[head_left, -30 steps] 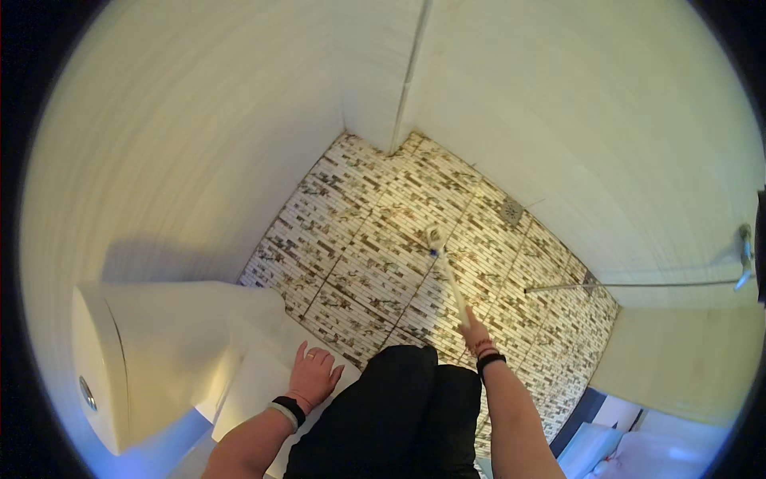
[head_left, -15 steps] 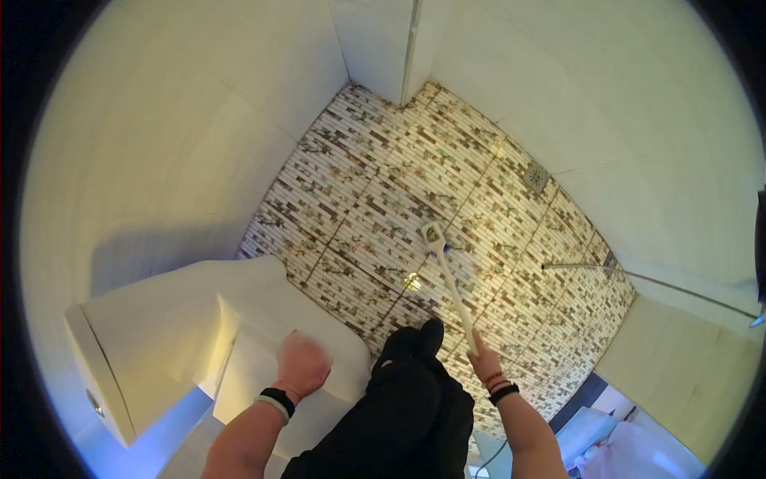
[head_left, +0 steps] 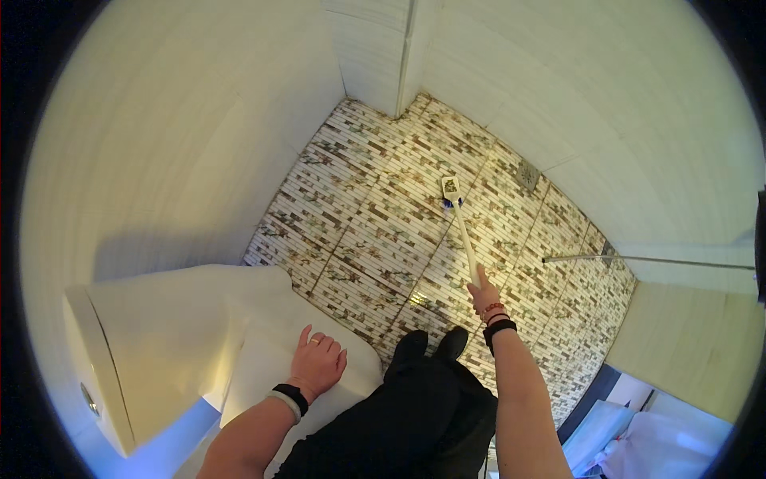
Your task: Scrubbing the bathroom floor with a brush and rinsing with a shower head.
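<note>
My right hand (head_left: 483,295) is closed around the end of a long-handled white scrub brush (head_left: 465,239). The squarish brush head, with an opening in it and blue bristles underneath, rests on the patterned tile floor (head_left: 399,215), ahead of my feet. Over the white toilet (head_left: 263,319) on the left hovers my left hand (head_left: 319,363). Its fingers are loosely bent and apart, with nothing in them. A ring and a dark wristband show on that arm; the right wrist wears a red bracelet and a black band.
Pale walls enclose the floor, with a projecting corner (head_left: 399,64) at the far end. A square floor drain (head_left: 527,175) lies near the right wall. A thin metal pipe (head_left: 646,259) juts in from the right, above a pale wooden panel (head_left: 678,351). My dark shoes (head_left: 431,343) stand beside the toilet.
My right hand has reached farther forward, and the brush head has slid away from me and slightly right. My left hand has shifted a little right and down, its fingers now clear of blur.
</note>
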### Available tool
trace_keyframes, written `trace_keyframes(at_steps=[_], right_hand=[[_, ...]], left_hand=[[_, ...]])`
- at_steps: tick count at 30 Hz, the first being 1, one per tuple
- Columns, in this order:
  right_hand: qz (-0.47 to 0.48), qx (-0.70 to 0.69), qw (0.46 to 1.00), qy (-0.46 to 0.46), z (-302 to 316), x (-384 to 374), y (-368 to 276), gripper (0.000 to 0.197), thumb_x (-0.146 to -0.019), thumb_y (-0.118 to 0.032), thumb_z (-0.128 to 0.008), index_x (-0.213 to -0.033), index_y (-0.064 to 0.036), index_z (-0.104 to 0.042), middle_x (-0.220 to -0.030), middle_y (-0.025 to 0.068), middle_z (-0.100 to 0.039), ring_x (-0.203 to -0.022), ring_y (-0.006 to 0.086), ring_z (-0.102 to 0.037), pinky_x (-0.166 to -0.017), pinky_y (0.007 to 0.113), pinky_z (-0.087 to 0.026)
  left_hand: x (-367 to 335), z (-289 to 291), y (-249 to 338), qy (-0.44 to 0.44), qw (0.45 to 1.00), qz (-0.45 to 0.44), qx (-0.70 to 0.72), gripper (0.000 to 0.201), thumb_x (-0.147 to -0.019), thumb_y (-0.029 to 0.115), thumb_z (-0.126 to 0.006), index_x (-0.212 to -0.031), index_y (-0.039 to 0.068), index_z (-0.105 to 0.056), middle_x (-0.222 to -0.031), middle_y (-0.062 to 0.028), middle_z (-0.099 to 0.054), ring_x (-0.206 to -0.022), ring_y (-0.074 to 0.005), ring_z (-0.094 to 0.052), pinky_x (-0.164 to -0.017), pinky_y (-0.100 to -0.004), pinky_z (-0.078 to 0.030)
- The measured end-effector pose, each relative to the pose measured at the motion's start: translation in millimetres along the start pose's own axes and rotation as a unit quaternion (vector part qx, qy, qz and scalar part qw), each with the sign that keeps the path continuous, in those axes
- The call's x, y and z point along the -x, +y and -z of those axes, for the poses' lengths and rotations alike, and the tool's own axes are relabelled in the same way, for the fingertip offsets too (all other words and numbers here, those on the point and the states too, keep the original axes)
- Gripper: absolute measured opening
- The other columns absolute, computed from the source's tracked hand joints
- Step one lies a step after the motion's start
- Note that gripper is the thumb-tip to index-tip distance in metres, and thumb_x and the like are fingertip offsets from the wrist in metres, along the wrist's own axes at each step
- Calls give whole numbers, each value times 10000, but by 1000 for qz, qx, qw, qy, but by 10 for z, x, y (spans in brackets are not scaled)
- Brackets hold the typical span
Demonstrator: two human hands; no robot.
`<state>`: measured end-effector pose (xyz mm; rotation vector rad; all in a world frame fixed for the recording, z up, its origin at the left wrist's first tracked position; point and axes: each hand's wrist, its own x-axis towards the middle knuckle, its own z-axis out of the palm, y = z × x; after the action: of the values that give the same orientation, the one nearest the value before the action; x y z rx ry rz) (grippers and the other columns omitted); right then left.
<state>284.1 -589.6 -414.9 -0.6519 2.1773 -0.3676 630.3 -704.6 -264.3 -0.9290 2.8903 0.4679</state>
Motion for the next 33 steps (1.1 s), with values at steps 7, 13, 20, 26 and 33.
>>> trace_keyframes(at_steps=[7, 13, 20, 26, 33], right_hand=[[62, 107, 990, -66, -40, 854, 618, 612, -761, -217, -535, -1276, -272, -210, -670, 166, -561, -516, 245, -542, -491, 340, -437], [2, 121, 976, -179, 102, 1691, 1064, 618, -740, -247, -562, -1260, -317, -235, -834, 202, -569, -769, 333, -559, -647, 366, -435], [0, 126, 984, -127, -85, 1183, 876, 594, -751, -239, -535, -1260, -305, -237, -729, 187, -569, -643, 300, -562, -598, 371, -441], [-46, 8, 998, -41, 144, 307, 107, 591, -776, -215, -506, -1282, -246, -202, -644, 131, -551, -461, 207, -515, -422, 331, -426], [106, 118, 987, -36, 11, 830, 652, 613, -764, -230, -538, -1277, -261, -205, -651, 172, -555, -553, 256, -554, -495, 349, -429]], left_hand=[[47, -11, 3, 3, 1000, 7, -11, 188, -745, 218, -484, -646, 65, -534, -669, -79, -527, -746, -220, -515, -879, -422, -290], [60, -13, 20, -11, 1000, 21, -4, 191, -740, 223, -485, -679, 54, -548, -728, -103, -548, -787, -236, -519, -886, -425, -286], [43, -11, 31, -8, 1000, 26, -1, 185, -736, 216, -487, -673, 53, -548, -710, -107, -551, -780, -237, -521, -879, -423, -293], [27, -2, 24, -25, 1000, 18, -2, 174, -726, 204, -495, -650, 57, -550, -712, -104, -558, -771, -236, -524, -866, -413, -314], [18, 53, 31, -25, 1000, 8, 11, 159, -720, 190, -500, -652, 56, -555, -696, -103, -556, -760, -237, -529, -847, -404, -336]])
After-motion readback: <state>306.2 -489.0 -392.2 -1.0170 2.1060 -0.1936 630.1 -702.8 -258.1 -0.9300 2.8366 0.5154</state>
